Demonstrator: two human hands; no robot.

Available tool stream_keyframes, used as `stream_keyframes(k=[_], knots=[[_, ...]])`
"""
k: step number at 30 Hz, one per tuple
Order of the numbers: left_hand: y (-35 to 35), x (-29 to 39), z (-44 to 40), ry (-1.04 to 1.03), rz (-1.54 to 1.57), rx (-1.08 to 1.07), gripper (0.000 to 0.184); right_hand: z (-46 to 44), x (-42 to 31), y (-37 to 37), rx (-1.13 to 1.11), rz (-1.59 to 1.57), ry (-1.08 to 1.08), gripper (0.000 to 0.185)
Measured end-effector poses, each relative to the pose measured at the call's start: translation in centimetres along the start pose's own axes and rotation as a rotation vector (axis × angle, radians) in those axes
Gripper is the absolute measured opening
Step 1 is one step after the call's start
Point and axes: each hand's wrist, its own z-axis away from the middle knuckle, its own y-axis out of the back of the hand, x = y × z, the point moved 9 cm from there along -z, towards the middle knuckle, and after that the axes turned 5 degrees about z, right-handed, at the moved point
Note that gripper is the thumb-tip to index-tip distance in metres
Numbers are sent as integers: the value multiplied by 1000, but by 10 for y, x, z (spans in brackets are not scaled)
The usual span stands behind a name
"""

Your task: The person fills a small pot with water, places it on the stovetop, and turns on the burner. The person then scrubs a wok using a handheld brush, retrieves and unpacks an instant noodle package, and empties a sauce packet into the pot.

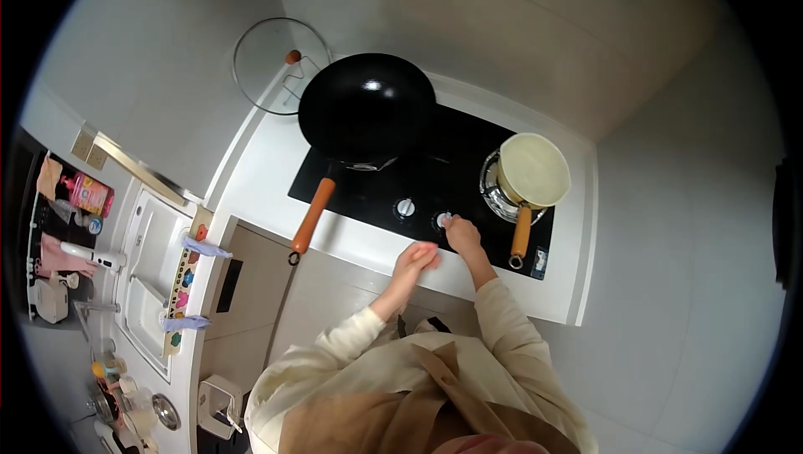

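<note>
My right hand (462, 235) has its fingers on the right stove knob (443, 220), at the front of the black hob (368, 195). Nearer the counter's front edge, my left hand (414, 263) hangs with its fingers curled in; nothing shows in it. The left knob (406, 206) is untouched. On the hob's left side sits a black wok (368, 107) with a wooden handle (314, 216) pointing toward me. A small cream pot (535, 171) rests on the right burner (499, 195), its wooden handle (521, 235) also toward me.
A glass lid (272, 69) leans on a rack behind the wok, at the left wall. Farther left are a sink (150, 266) with cloths (205, 247) on its edge, a pink soap bottle (90, 195) and a white bin (219, 406) below.
</note>
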Motion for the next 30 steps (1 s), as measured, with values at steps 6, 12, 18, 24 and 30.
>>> stream_keyframes(k=[6,12,18,24,30], knots=[[112,-6,62,27,6,229,19,-30,4,-40,-361,-134,-141,38],[153,6,66,-26,119,369,19,-42,-27,-31,-162,519,297,22],[170,39,52,-144,224,397,20,-29,-52,-24,-91,686,270,19],[208,44,52,-217,505,451,29,-22,-56,-19,-62,716,321,18],[230,50,52,-319,550,417,32,-21,-52,-16,2,666,357,17]])
